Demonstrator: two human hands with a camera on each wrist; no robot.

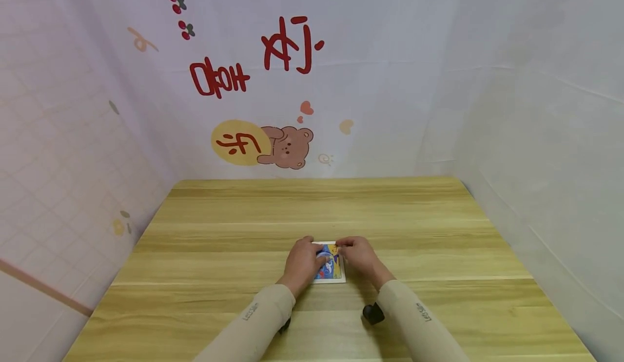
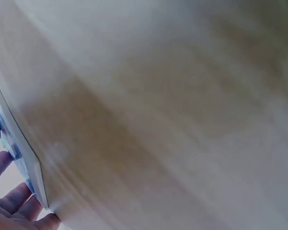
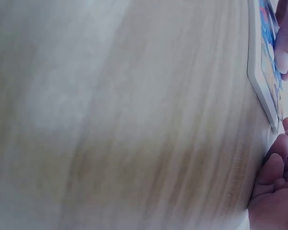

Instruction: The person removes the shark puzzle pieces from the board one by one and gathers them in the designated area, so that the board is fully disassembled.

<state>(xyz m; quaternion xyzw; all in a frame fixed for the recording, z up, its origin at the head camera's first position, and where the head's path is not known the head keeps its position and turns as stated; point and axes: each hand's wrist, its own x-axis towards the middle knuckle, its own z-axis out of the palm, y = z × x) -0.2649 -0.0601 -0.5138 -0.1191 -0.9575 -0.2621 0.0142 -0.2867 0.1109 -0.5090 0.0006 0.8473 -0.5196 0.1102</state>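
A small flat board [image 1: 336,282] with a white rim and a bright blue and yellow picture lies on the table between the hands. My left hand [image 1: 302,262] holds its left side, thumb and forefinger over the picture; in the left wrist view, the other fingertips [image 2: 26,191] meet a corner of the board. My right hand [image 1: 359,254] is at the far right corner, its thumb and forefinger close together there. In the right wrist view, that hand's fingers [image 3: 277,167] are bent beside the corner; I cannot tell whether they pinch anything.
The board lies on a light wood-grain table [image 1: 234,232]. A pale wall covering [image 1: 370,37] with red characters and a printed bear rises behind the far edge, and pale walls flank both sides. A black device [image 1: 373,314] sits under the right wrist.
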